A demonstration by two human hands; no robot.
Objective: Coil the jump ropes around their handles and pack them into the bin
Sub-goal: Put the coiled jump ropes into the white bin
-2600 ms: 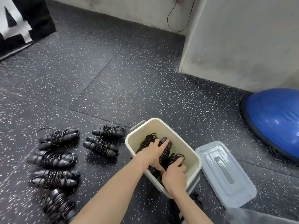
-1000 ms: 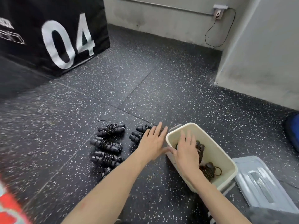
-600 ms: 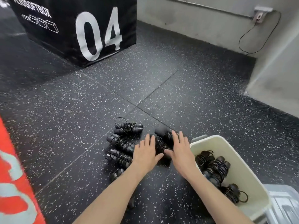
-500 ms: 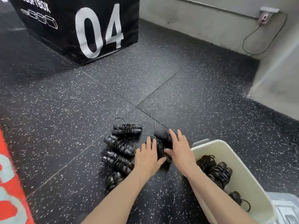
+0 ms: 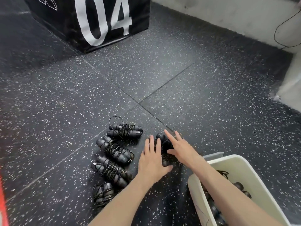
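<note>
Your left hand [image 5: 152, 162] and right hand [image 5: 180, 148], fingers spread wide, flank coiled jump ropes [image 5: 164, 146] just left of the bin [image 5: 254, 178].

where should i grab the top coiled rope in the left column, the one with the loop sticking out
Grip the rope across its middle, where the cord winds round both handles, coming from above. It lies flat on the floor with the handles side by side, so one hand can span both. Avoid the loose loop.
</note>
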